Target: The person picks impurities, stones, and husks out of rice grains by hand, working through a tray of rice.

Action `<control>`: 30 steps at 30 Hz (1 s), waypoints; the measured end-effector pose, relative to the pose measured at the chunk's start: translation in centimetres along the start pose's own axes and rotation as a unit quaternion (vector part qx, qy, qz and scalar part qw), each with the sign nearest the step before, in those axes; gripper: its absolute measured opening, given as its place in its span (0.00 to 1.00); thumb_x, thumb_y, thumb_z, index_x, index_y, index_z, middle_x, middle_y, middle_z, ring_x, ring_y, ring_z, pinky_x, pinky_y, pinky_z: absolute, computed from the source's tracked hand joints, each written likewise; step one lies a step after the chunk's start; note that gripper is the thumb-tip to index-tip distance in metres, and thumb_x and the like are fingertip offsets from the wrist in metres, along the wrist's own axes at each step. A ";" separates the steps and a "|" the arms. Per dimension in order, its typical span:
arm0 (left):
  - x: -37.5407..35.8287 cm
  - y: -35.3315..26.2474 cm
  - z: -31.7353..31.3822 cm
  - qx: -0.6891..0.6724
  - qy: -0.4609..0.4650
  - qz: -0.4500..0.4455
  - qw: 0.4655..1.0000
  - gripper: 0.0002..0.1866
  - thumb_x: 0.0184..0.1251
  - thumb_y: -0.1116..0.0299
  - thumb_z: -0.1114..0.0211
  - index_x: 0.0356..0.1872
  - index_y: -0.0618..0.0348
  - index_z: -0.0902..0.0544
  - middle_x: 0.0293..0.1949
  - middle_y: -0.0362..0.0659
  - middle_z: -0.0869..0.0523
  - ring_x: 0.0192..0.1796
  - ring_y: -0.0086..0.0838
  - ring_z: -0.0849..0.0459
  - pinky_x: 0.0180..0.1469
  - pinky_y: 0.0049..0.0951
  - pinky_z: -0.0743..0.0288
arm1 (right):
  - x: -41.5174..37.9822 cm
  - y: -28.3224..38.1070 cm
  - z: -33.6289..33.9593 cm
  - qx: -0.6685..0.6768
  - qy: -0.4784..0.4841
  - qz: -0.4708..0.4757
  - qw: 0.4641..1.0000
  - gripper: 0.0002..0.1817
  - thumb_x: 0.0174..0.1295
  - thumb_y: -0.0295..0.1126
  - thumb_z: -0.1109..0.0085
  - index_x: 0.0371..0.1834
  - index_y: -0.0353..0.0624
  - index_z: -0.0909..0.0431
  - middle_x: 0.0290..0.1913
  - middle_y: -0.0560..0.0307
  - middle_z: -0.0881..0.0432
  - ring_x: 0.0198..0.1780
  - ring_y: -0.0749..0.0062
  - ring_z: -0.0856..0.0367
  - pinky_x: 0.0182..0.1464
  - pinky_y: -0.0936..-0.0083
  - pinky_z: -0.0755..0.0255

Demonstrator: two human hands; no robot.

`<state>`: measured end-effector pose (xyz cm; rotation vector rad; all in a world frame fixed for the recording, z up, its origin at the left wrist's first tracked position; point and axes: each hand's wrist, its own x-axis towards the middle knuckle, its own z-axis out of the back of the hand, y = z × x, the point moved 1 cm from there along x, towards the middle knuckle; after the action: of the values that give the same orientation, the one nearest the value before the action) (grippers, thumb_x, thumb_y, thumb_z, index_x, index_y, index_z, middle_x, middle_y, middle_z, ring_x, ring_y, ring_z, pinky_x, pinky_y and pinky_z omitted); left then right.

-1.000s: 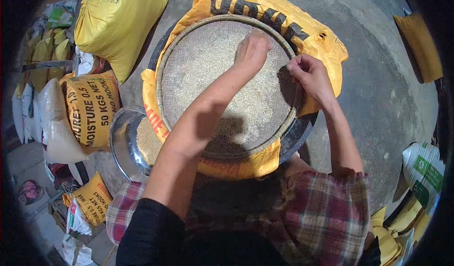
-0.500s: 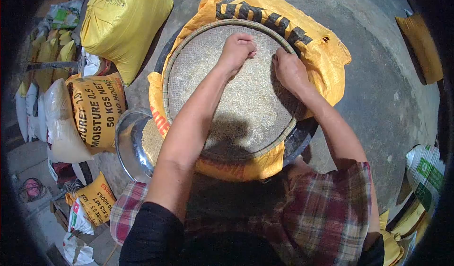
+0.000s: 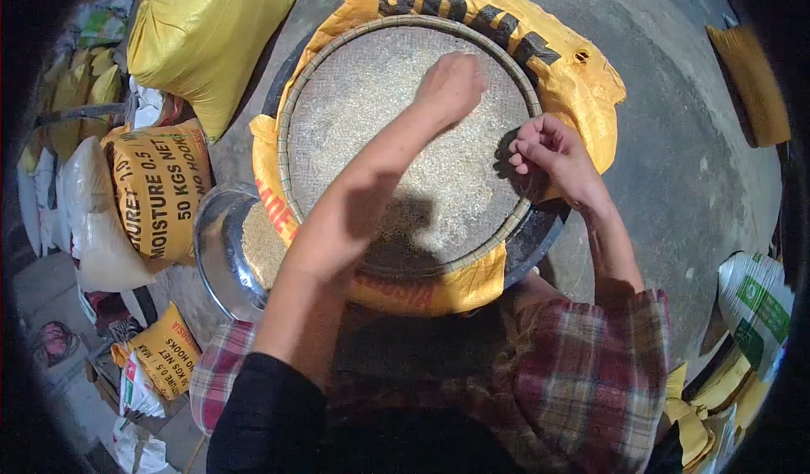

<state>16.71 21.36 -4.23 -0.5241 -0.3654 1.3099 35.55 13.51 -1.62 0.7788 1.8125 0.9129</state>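
Observation:
A round woven bamboo tray (image 3: 413, 22) holds a thin, uneven layer of pale grain (image 3: 447, 191). My left hand (image 3: 453, 88) is over the far right part of the tray, its fingers curled down; anything in them is hidden. Above the right rim is my right hand (image 3: 557, 155), fingers bent and thumb close to the fingertips; whatever they pinch is too small to make out. Beneath the tray an orange printed sack (image 3: 586, 94) spreads over a dark basin (image 3: 544, 238).
At the left of the tray stands a metal bowl (image 3: 221, 259) with tan grain (image 3: 263, 242) inside. A full yellow sack (image 3: 211, 44) and an orange sack (image 3: 160, 191) are farther left. More sacks (image 3: 755, 305) lie along the right side of the concrete floor (image 3: 675, 179).
My left hand has moved right across the tray. My right hand has shifted right and toward me, from inside the tray to its rim, and turned so its fingers show.

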 end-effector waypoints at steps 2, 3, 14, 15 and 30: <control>-0.8 0.4 0.6 -0.040 0.034 -0.004 0.999 0.11 0.55 0.65 0.34 0.34 0.62 0.18 0.39 0.54 0.18 0.41 0.47 0.19 0.46 0.43 0.27 | 0.3 0.3 0.3 -0.087 -0.012 0.006 0.996 0.06 0.60 0.23 0.43 0.39 0.37 0.28 0.32 0.60 0.22 0.34 0.80 0.22 0.36 0.83 0.26; -1.4 0.1 0.7 -0.039 0.034 -0.004 0.999 0.11 0.55 0.65 0.34 0.34 0.62 0.18 0.39 0.54 0.18 0.41 0.47 0.19 0.46 0.43 0.27 | 0.6 0.1 0.3 -0.087 -0.012 0.006 0.996 0.06 0.60 0.23 0.43 0.39 0.37 0.28 0.32 0.60 0.22 0.34 0.80 0.22 0.36 0.83 0.26; -3.8 0.4 0.4 0.021 0.066 -0.075 0.995 0.11 0.54 0.63 0.33 0.31 0.60 0.19 0.31 0.48 0.20 0.40 0.42 0.20 0.43 0.39 0.28 | 1.7 0.2 -1.4 -0.482 -0.059 0.132 0.864 0.13 0.46 0.26 0.32 0.33 0.35 0.26 0.31 0.44 0.20 0.35 0.53 0.19 0.39 0.65 0.26; -4.0 0.4 1.1 0.026 0.060 -0.057 0.996 0.11 0.56 0.62 0.33 0.30 0.60 0.19 0.28 0.47 0.20 0.37 0.39 0.20 0.41 0.38 0.28 | 2.0 0.3 -1.9 -0.526 -0.057 0.137 0.838 0.16 0.45 0.26 0.31 0.35 0.34 0.27 0.34 0.40 0.20 0.40 0.45 0.20 0.42 0.59 0.27; -10.7 0.6 2.4 -0.474 0.097 0.129 0.865 0.08 0.60 0.71 0.36 0.37 0.63 0.23 0.29 0.44 0.19 0.30 0.26 0.20 0.32 0.24 0.27 | 2.9 -0.8 -0.4 -0.404 -0.026 0.082 0.911 0.07 0.54 0.23 0.41 0.29 0.40 0.32 0.23 0.62 0.27 0.29 0.81 0.24 0.29 0.78 0.29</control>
<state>12.53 11.38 -2.17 -1.5690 -0.7968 1.2542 34.05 15.33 -3.51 0.4072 1.1501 1.5843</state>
